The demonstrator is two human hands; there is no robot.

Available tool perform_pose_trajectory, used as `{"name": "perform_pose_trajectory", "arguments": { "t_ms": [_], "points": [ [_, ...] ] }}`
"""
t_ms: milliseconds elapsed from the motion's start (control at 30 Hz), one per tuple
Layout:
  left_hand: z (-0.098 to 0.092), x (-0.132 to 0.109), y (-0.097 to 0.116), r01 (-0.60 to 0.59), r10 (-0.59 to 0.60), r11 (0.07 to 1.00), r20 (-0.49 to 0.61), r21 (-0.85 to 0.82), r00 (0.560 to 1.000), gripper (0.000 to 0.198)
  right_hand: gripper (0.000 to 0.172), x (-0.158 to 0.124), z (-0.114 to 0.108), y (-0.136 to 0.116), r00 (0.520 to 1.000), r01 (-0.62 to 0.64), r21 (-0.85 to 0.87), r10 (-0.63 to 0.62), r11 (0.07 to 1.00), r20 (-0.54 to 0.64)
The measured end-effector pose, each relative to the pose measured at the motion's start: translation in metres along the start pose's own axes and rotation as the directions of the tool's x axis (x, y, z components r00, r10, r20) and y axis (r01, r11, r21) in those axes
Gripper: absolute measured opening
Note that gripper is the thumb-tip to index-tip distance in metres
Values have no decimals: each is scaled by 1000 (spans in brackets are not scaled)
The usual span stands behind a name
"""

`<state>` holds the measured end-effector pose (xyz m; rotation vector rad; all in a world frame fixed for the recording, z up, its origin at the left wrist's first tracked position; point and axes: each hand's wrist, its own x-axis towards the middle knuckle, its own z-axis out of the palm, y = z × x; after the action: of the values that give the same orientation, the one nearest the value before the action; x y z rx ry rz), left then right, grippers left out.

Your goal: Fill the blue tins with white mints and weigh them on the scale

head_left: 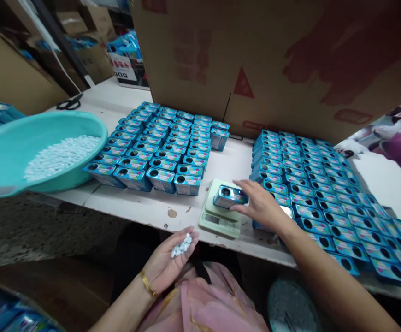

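Observation:
Palm up below the table's front edge, my left hand [173, 258] cups a small heap of pale blue candies [181, 246]. My right hand [259, 203] grips a blue tin [228, 197] between thumb and fingers, over the plate of a pale green kitchen scale [221, 223]. The tin shows a dark round opening near one end of its top. I cannot tell whether its base rests on the scale. Digits on the scale's display are too small to read.
Rows of blue tins [162, 150] stand left of the scale, and more tins [325, 203] fill the right. A turquoise basin [0, 152] with many pale pieces overhangs the table's left side. Black scissors [69, 102] lie behind it. A large cardboard box [273, 60] walls off the back.

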<state>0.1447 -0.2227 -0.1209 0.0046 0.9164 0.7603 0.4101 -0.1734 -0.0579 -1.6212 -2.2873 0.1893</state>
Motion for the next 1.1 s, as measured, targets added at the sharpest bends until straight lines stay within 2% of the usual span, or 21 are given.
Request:
{"name": "perform_pose_trajectory", "arguments": {
  "t_ms": [67, 100, 233, 367, 467, 533, 600, 667, 700, 733, 800, 867, 933, 1033, 1100],
  "points": [
    [-20, -3, 5, -39, 36, 999, -79, -35, 996, 38, 39, 10, -1, 6, 994, 29, -31, -26, 999, 105],
    [-29, -4, 8, -57, 51, 997, -112, -51, 992, 41, 36, 20, -1, 10, 992, 37, -48, -31, 998, 120],
    [-56, -10, 19, -129, 105, 984, -180, -126, 978, 48, 33, 94, 2, 37, 998, -54, -128, 55, 990, 3],
    [-52, -17, 26, -183, 143, 968, -220, -171, 965, 48, 35, 169, 20, 59, 983, -162, -123, 150, 979, -103],
    [-42, -20, 28, -193, 148, 967, -250, -168, 957, 48, 35, 187, 30, 65, 972, -194, -104, 177, 975, -156],
    [-40, -20, 28, -180, 136, 970, -251, -162, 958, 48, 36, 172, 24, 67, 967, -192, -101, 171, 976, -189],
    [-43, -17, 28, -156, 113, 974, -243, -167, 963, 47, 35, 137, 4, 69, 966, -183, -109, 158, 977, -206],
    [-50, -12, 28, -131, 91, 976, -223, -174, 971, 47, 29, 84, -24, 69, 974, -152, -125, 128, 980, -188],
    [-53, -8, 27, -121, 85, 978, -206, -170, 975, 46, 25, 54, -38, 67, 985, -84, -122, 64, 989, -159],
    [-56, -4, 26, -112, 82, 981, -187, -160, 979, 46, 21, 23, -50, 63, 994, -33, -121, 21, 992, -105],
    [-57, 3, 23, -99, 81, 988, -154, -115, 985, 46, 20, -34, -62, 53, 1000, -13, -146, 15, 989, 10],
    [-52, 7, 20, -84, 77, 995, -123, -57, 989, 47, 23, -78, -54, 45, 994, -51, -214, 69, 975, 81],
    [-42, 9, 17, -69, 68, 998, -91, -9, 994, 48, 24, -105, -35, 39, 990, -94, -297, 120, 950, 74],
    [-28, 6, 13, -61, 62, 997, -49, 38, 997, 46, 11, -115, -11, 32, 989, -145, -382, 142, 913, -34],
    [-20, 4, 11, -70, 72, 996, -35, 57, 997, 44, 12, -109, -10, 23, 991, -133, -389, 112, 912, -77]
  ]
}}
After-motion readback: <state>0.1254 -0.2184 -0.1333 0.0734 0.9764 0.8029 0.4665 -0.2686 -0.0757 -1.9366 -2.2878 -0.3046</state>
